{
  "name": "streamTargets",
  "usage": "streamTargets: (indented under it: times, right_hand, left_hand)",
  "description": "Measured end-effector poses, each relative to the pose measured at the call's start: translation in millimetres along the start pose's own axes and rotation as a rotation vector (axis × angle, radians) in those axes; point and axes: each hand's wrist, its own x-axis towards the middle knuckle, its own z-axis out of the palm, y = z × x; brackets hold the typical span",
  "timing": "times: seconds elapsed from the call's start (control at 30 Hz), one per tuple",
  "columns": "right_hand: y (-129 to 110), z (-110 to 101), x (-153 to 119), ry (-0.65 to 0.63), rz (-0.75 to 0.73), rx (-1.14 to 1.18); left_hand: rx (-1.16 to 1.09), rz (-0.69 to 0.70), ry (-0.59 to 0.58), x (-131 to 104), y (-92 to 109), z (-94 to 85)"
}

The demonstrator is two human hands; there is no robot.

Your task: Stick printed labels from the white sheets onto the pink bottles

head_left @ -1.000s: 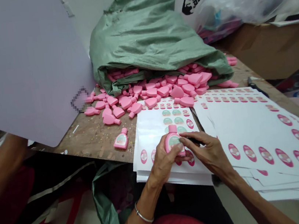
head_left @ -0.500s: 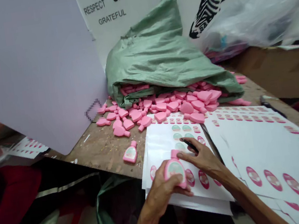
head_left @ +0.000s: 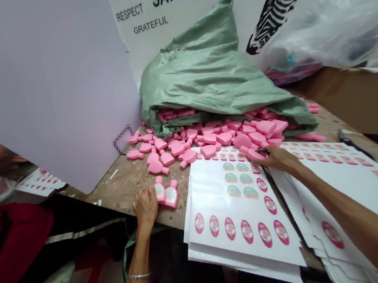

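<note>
Worktable (head_left: 121,186) now bears a second labelled bottle (head_left: 160,193), seemingly finished. Left hand (head_left: 146,207): grip unclear; right hand (head_left: 280,159) holds a black tool (head_left: 263,152)

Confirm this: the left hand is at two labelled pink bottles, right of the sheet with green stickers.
Wrong side: the head view shows the two labelled pink bottles left of the sheet with green stickers. The left hand is at them, as stated.
</note>
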Motion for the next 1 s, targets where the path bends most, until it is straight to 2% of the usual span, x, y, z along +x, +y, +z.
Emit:
streamTargets:
  times: [0.1,0.17,0.2,0.23,0.27,0.37,0.4,0.47,0.53,0.6,0.63,0.7,0.77,0.87,1.0]
  right_hand:
    - [-16,-13,-34,-0.053,0.045,0.020]
    - [-34,-18,-68,-0.078,0.063,0.124]
    - [-46,-17,-86,-0.091,0.046,0.206]
    - [-58,-15,-105,-0.094,0.022,0.298]
    - [-72,-11,-124,-0.089,0.006,0.384]
    - [-109,2,-171,-0.109,0.038,0.561]
    - [-118,5,-183,-0.132,0.060,0.615]
    - [-127,5,-197,-0.205,0.043,0.719]
    - [-124,0,-199,-0.268,-0.036,0.785]
    - [-111,-5,-188,-0.232,-0.082,0.758]
    - [-103,-6,-180,-0.170,-0.075,0.703]
    - [-86,-3,-163,-0.019,-0.051,0.523]
    - [-74,5,-148,0.078,-0.077,0.324]
    - [-67,20,-139,0.144,-0.157,0.142]
    - [-67,30,-143,0.209,-0.220,0.080]
  left_hand:
    - [0.056,0.005,0.084,-4,12,-5.6]
    - [-0.030,0.088,0.176,-16,33,-7.8]
    - [-0.130,0.149,0.180,-26,47,-7.0]
    - [-0.267,0.212,0.121,-37,62,-4.6]
    - [-0.415,0.247,-0.001,-51,76,-0.4]
    - [-0.753,0.148,-0.487,-95,113,18.5]
    - [-0.818,0.106,-0.570,-107,121,24.8]
    - [-0.866,-0.004,-0.566,-121,127,33.6]
    - [-0.846,-0.108,-0.428,-124,125,36.4]
    - [-0.874,-0.163,-0.371,-116,121,35.4]
    - [-0.919,-0.175,-0.399,-111,121,35.0]
    - [-1.026,-0.175,-0.536,-101,123,36.3]
    - [-1.062,-0.163,-0.650,-94,129,41.6]
    - [-1.030,-0.138,-0.663,-89,139,54.9]
    - [-1.021,-0.092,-0.639,-89,143,68.7]
